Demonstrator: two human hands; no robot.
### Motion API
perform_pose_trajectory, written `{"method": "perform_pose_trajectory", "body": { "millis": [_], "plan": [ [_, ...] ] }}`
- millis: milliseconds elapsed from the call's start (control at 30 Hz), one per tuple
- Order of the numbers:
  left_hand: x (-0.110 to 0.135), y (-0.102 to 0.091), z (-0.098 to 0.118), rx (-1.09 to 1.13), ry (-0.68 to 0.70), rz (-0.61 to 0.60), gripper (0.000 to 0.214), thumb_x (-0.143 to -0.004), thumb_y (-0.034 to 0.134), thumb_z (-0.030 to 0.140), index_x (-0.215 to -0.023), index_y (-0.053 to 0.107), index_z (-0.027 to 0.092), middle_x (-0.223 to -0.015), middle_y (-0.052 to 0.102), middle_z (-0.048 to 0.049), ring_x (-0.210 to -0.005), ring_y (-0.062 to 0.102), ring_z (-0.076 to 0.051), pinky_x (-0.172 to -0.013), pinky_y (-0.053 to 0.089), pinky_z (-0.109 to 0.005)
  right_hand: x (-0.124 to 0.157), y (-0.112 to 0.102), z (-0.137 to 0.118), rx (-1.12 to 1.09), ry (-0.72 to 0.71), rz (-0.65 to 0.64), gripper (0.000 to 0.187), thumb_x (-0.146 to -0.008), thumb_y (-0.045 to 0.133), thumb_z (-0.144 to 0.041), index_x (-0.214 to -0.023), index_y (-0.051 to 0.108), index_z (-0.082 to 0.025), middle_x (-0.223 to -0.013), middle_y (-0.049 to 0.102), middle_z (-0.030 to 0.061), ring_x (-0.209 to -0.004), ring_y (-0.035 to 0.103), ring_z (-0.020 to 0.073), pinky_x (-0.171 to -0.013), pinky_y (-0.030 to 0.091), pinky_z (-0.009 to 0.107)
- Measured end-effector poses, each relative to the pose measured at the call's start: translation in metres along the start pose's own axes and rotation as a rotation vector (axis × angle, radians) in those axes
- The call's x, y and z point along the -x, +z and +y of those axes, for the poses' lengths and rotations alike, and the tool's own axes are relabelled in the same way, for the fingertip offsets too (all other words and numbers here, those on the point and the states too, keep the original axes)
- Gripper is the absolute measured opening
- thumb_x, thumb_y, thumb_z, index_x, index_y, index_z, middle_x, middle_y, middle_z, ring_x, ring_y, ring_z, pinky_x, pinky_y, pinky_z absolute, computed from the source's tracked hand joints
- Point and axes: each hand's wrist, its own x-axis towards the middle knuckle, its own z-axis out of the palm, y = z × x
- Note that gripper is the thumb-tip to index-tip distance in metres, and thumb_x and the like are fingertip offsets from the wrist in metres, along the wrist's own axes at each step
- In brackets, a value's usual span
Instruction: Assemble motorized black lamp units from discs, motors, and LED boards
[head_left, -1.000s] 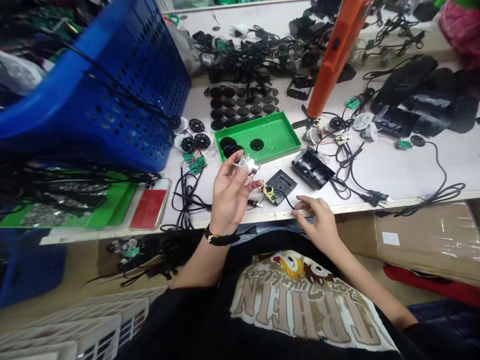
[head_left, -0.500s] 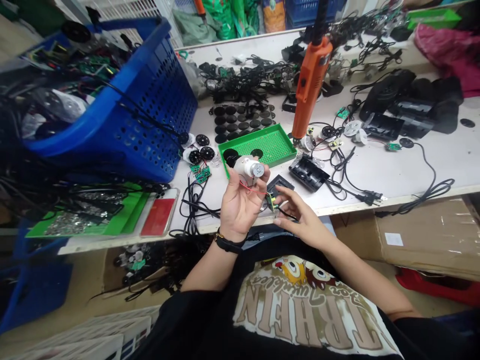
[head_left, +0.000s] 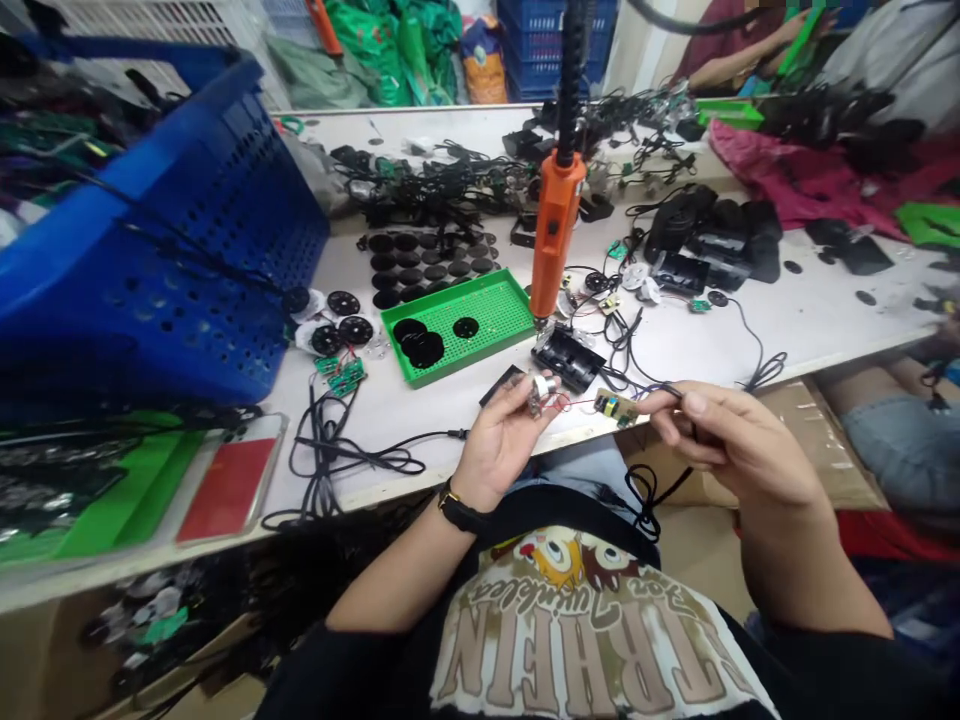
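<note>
My left hand point(head_left: 499, 437), with a black watch strap at the wrist, grips a small silver motor point(head_left: 541, 388) between fingers and thumb. Thin red wires run from it to a small green circuit board point(head_left: 616, 407), which sits between my hands, just above the table's front edge. My right hand point(head_left: 731, 435) pinches a black power cord point(head_left: 660, 487) close to that board, and the cord's loops hang below the hand. Part of the motor is hidden by my left fingers.
A green perforated tray point(head_left: 450, 325) holds black discs. Nearby stand a black battery holder point(head_left: 568, 358), a hanging orange electric screwdriver point(head_left: 557, 230) and a large blue perforated basket point(head_left: 187, 250). Tangled cords lie further back. A co-worker's arm point(head_left: 731, 55) shows at the far back.
The view has swung left and back. My right hand has moved right, with the cord and circuit board lifted off the table. The motor stays in my left hand.
</note>
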Motion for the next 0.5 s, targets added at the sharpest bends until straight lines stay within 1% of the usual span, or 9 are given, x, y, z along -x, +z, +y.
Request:
{"method": "perform_pose_trajectory", "body": {
  "millis": [67, 133, 233, 367, 433, 500],
  "plan": [
    [0.001, 0.003, -0.009, 0.013, -0.079, -0.035, 0.020, -0.098, 0.056, 0.012, -0.085, 0.071, 0.011, -0.099, 0.077, -0.0135, -0.105, 0.075, -0.027, -0.112, 0.054, -0.055, 0.007, -0.004, -0.016, 0.085, 0.002, 0.028, 0.028, -0.099, 0.067, -0.045, -0.111, 0.082, -0.024, -0.082, 0.063, 0.0021, -0.044, 0.030, 0.0002, -0.040, 0.010, 0.023],
    [0.003, 0.007, -0.017, 0.029, -0.160, -0.065, 0.022, -0.099, 0.055, 0.015, -0.085, 0.071, 0.012, -0.095, 0.077, -0.0122, -0.102, 0.075, -0.026, -0.113, 0.052, -0.058, 0.012, -0.009, -0.034, 0.178, -0.001, 0.056, 0.030, -0.099, 0.067, -0.046, -0.112, 0.081, -0.024, -0.082, 0.064, 0.0023, -0.042, 0.033, 0.0001, -0.037, 0.011, 0.022],
    [0.005, 0.012, -0.027, 0.033, -0.270, -0.111, 0.019, -0.098, 0.056, 0.015, -0.087, 0.071, 0.012, -0.097, 0.077, -0.0116, -0.099, 0.075, -0.025, -0.112, 0.053, -0.057, 0.019, -0.018, -0.063, 0.329, 0.006, 0.120, 0.031, -0.097, 0.069, -0.046, -0.111, 0.081, -0.021, -0.081, 0.065, 0.0029, -0.040, 0.037, 0.0010, -0.034, 0.013, 0.022],
    [0.003, 0.017, -0.036, 0.067, -0.348, -0.220, 0.016, -0.097, 0.058, 0.019, -0.093, 0.072, 0.012, -0.106, 0.076, -0.0127, -0.103, 0.074, -0.026, -0.107, 0.056, -0.055, 0.026, -0.030, -0.095, 0.478, -0.013, 0.272, 0.031, -0.090, 0.075, -0.047, -0.105, 0.083, -0.021, -0.080, 0.068, 0.0043, -0.038, 0.038, 0.0022, -0.034, 0.016, 0.023],
    [0.000, 0.019, -0.038, 0.077, -0.378, -0.283, 0.017, -0.097, 0.059, 0.021, -0.099, 0.072, 0.011, -0.107, 0.075, -0.0130, -0.104, 0.073, -0.027, -0.106, 0.056, -0.054, 0.030, -0.035, -0.106, 0.546, -0.035, 0.335, 0.031, -0.089, 0.076, -0.046, -0.105, 0.084, -0.021, -0.074, 0.068, 0.0042, -0.039, 0.039, 0.0038, -0.036, 0.019, 0.024],
    [-0.005, 0.021, -0.039, 0.078, -0.396, -0.341, 0.019, -0.096, 0.058, 0.023, -0.102, 0.072, 0.011, -0.109, 0.074, -0.0138, -0.105, 0.073, -0.027, -0.108, 0.055, -0.054, 0.035, -0.040, -0.115, 0.627, -0.051, 0.414, 0.029, -0.090, 0.074, -0.043, -0.105, 0.084, -0.020, -0.067, 0.065, 0.0038, -0.043, 0.042, 0.0058, -0.039, 0.023, 0.023]
  ]
}}
